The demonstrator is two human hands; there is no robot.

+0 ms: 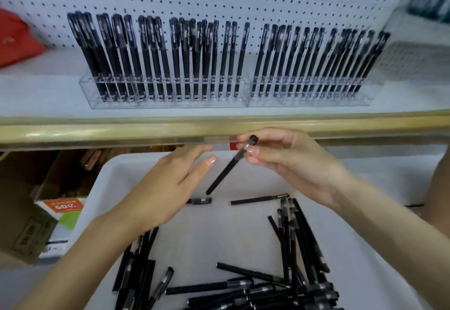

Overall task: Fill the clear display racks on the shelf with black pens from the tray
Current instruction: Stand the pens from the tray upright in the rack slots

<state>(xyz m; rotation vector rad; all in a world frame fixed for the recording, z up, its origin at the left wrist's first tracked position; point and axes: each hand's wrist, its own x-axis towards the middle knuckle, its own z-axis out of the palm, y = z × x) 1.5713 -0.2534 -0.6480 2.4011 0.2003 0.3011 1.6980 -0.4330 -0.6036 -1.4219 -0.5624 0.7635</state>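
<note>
Right hand (287, 161) pinches pen (226, 171), cap part-hidden.

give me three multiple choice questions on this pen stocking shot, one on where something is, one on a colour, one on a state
1. Where is the pen pinched by the right hand?
A. in the air above the tray, below the shelf edge
B. standing in a rack
C. lying flat on the shelf

2. What colour is the object at the shelf's far left?
A. green
B. red
C. yellow

3. What is the left hand doing?
A. gripping a pen
B. pressing on the shelf
C. open, fingers straight, holding nothing

Answers: 1 A, the pen hangs slanted from the fingertips over the tray's bare floor; 2 B, it is plainly red; 3 C, nothing lies between its fingers.
</note>
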